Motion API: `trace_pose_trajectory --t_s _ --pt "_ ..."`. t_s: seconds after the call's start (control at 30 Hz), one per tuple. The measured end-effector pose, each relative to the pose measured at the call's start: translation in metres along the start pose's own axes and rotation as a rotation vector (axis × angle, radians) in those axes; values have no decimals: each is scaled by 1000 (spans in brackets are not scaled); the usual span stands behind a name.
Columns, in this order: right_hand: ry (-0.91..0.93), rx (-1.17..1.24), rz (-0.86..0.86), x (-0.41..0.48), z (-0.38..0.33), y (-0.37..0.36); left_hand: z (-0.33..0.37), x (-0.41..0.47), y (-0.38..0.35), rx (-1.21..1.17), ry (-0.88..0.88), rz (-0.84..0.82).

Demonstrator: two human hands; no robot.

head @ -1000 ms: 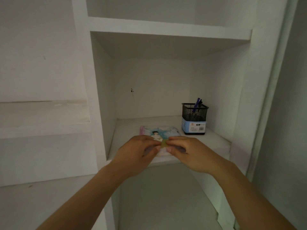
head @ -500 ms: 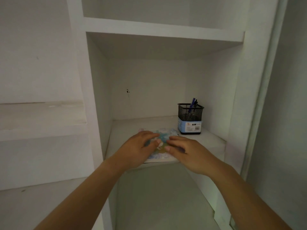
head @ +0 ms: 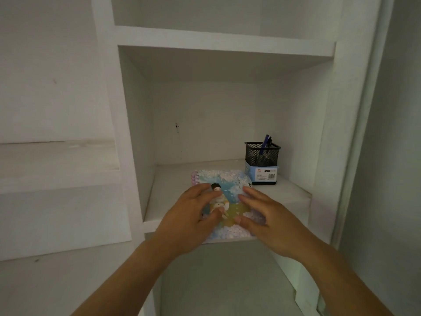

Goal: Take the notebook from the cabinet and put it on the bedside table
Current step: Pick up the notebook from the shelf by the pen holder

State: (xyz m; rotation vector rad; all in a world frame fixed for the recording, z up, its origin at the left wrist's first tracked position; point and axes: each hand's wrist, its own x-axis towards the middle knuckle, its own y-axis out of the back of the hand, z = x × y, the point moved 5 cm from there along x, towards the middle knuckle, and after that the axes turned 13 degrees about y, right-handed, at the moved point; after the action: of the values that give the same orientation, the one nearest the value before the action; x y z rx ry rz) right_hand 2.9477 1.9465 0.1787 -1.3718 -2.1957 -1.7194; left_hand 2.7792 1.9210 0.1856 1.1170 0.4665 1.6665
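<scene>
The notebook (head: 229, 181) has a pale blue illustrated cover and lies flat on the white cabinet shelf (head: 175, 185). Its near edge sticks out over the shelf's front lip. My left hand (head: 189, 222) rests on the left half of the cover, fingers and thumb on top. On the right half lies my right hand (head: 270, 221), fingers and thumb also on top. Both palms hide the notebook's near corners. I cannot see any finger under it.
A black mesh pen holder (head: 262, 161) with a blue label and two pens stands at the back right of the shelf, close to the notebook's far right corner. Another shelf board (head: 223, 44) runs above. A white ledge (head: 57, 165) lies to the left.
The notebook has slid toward me, and its near edge now overhangs the shelf. Both hands have spread apart on the cover and more of the picture shows.
</scene>
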Motion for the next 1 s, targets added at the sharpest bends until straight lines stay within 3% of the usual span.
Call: trace_pose_trajectory --t_s 0.2,0.37,0.53,0.73,1.0 --pt "22 -25 21 -3 5 -7 -4 24 21 -123 143 134" --pt "57 -57 61 -5 6 -8 -4 39 12 -258 251 132" --pt "48 -4 145 -9 7 -7 -4 38 8 -223 314 181" --pt "-11 100 387 -25 7 -3 2 28 4 -123 378 154" --pt "6 251 433 -48 4 -21 28 -11 4 -57 325 220"
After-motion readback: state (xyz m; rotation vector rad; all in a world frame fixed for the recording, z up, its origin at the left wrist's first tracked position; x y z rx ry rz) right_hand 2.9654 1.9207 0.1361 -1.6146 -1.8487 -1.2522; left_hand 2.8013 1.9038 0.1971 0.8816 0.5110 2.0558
